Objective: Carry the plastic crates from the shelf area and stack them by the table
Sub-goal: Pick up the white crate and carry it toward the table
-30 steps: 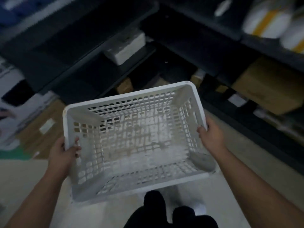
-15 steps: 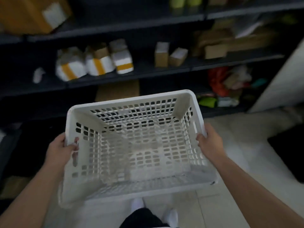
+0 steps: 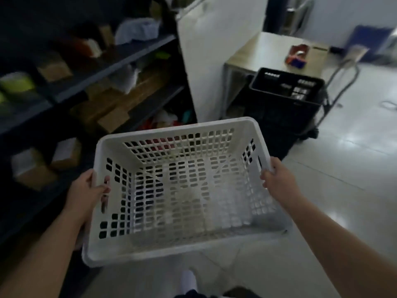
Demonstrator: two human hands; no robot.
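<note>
An empty white plastic crate (image 3: 187, 190) with perforated walls hangs in front of me at waist height, open side up. My left hand (image 3: 86, 192) grips its left rim through the handle slot. My right hand (image 3: 278, 179) holds the right rim. Ahead to the right stands a black plastic crate (image 3: 286, 97) on the floor, right against the front of a light-topped table (image 3: 270, 50).
Dark shelving (image 3: 111, 61) with cardboard boxes and bags fills the left side. A white panel (image 3: 217, 50) stands between the shelves and the table. A trolley handle (image 3: 343, 78) rises right of the black crate. Pale tiled floor (image 3: 354, 158) spreads to the right.
The view has swung from the shelves toward the right, bringing the table and black crate into sight. Both hands keep the same hold on the white crate.
</note>
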